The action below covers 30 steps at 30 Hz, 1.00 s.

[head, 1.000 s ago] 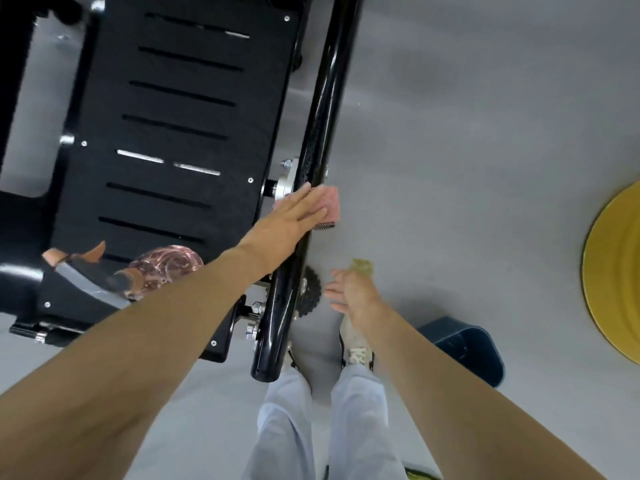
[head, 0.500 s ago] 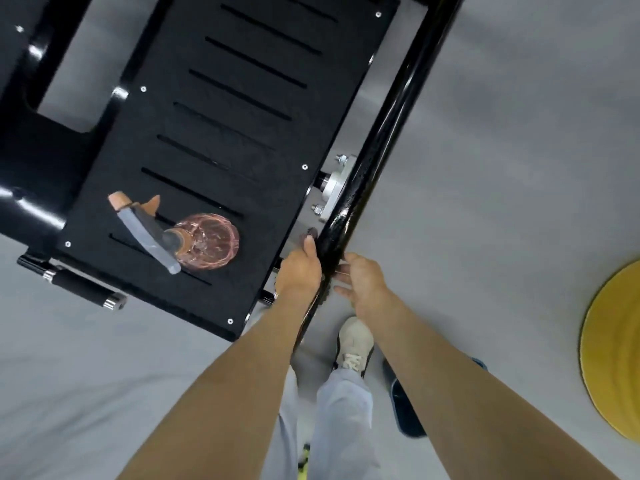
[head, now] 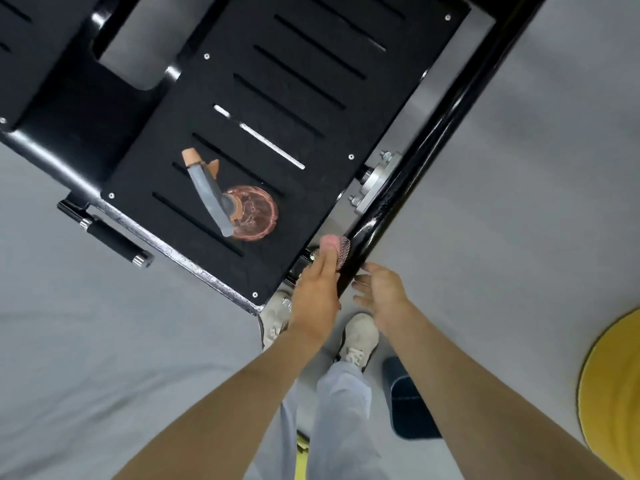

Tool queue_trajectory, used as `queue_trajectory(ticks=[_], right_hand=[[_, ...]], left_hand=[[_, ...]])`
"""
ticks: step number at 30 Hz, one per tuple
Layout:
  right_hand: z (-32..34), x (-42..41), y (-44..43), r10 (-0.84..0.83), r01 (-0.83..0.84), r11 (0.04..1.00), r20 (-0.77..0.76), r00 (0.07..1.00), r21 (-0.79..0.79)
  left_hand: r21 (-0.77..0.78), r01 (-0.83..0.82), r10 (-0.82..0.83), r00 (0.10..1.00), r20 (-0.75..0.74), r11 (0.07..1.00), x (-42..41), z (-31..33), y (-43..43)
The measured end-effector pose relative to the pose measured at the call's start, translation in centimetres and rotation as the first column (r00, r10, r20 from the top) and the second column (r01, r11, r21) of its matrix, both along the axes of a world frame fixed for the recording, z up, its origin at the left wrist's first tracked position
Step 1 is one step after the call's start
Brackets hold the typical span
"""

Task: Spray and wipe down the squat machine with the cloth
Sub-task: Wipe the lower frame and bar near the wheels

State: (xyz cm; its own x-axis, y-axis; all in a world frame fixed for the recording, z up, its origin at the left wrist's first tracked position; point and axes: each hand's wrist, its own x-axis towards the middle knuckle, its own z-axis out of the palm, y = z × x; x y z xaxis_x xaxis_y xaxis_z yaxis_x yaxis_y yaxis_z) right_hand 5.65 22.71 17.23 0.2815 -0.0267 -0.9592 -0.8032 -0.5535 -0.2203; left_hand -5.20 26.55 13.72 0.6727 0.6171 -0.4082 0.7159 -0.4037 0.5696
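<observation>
Lighting: I see even, bright overhead light; glare streaks on the black frame tube (head: pixel 446 133); soft floor (head: pixel 536 202) shadows; wide-angle bending, edge blur.

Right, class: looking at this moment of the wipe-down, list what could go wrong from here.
1. The left hand presses the cloth on the black bar close to a bolted bracket; wiping further along, cloth or fingers may snag on its bolts.
2. The spray bottle stands loose on the footplate beside that arm; a swing might topple it.
</observation>
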Motion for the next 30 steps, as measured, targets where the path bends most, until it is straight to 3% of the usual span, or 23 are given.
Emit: queue_trajectory(ticks=[2, 7, 9, 11, 13, 15, 16, 17, 19, 23, 26, 28, 30], right_hand=[[0.3, -0.9, 0.1, 0.064, -0.064, 0.998, 0.019, 0.998, 0.012], [0.6, -2.1, 0.0, 0.188, -0.186, 0.982, 0.067, 0.980, -0.036], [0.8, -2.5, -0.1, 0.178, -0.177, 0.984, 0.054, 0.983, -0.026], [0.8, -3.1, -0.5, 0.170, -0.169, 0.985, 0.043, 0.984, -0.018], [0.7, -3.9, -0.9, 0.177, -0.177, 0.984, 0.038, 0.984, -0.008], [0.3, -4.6, -1.2, 0.175, -0.175, 0.984, 0.042, 0.984, -0.014], [-0.1, -5.2, -1.4, 0.183, -0.182, 0.983, 0.046, 0.982, -0.018], [-0.3, -5.8, -1.6, 0.192, -0.191, 0.981, 0.047, 0.980, -0.021], [-0.6, -6.7, -2.0, 0.179, -0.179, 0.984, 0.032, 0.983, -0.024], [-1.5, -7.4, -2.3, 0.110, -0.111, 0.994, 0.035, 0.993, 0.012], [-1.9, -7.6, -2.5, 0.033, -0.034, 0.998, 0.013, 0.999, 0.062], [-1.9, -8.1, -2.9, 0.014, -0.014, 0.998, 0.011, 1.000, 0.064], [-1.5, -8.6, -3.2, -0.017, 0.015, 0.996, 0.016, 1.000, 0.085]], left_hand=[[0.097, 0.071, -0.066, 0.996, -0.059, 0.993, -1.2, 0.4, -0.7], [0.260, 0.265, -0.293, 0.953, 0.075, 0.929, -6.1, 0.1, -2.7], [0.354, 0.337, -0.373, 0.927, 0.036, 0.872, -9.0, 0.2, -3.4], [0.231, 0.253, -0.267, 0.963, 0.032, 0.940, -11.6, 0.9, -4.1], [-0.020, -0.060, 0.061, 0.997, 0.052, 0.998, -13.1, 1.9, -4.9], [-0.197, -0.280, 0.287, 0.958, 0.007, 0.940, -12.2, 2.7, -5.4], [-0.304, -0.379, 0.385, 0.922, -0.044, 0.874, -11.4, 2.7, -5.3], [-0.404, -0.523, 0.531, 0.841, -0.101, 0.751, -10.8, 2.1, -4.9], [-0.567, -0.714, 0.734, 0.628, -0.259, 0.411, -9.9, 1.1, -2.9], [-0.615, -0.782, 0.816, 0.417, -0.401, 0.098, -9.0, 0.7, -0.7], [-0.651, -0.726, 0.860, 0.168, -0.481, -0.222, -7.7, 0.9, -0.6], [-0.633, -0.704, 0.847, 0.082, -0.525, -0.324, -7.9, 0.1, -1.1], [-0.614, -0.724, 0.831, 0.103, -0.547, -0.314, -8.7, -0.6, -1.8]])
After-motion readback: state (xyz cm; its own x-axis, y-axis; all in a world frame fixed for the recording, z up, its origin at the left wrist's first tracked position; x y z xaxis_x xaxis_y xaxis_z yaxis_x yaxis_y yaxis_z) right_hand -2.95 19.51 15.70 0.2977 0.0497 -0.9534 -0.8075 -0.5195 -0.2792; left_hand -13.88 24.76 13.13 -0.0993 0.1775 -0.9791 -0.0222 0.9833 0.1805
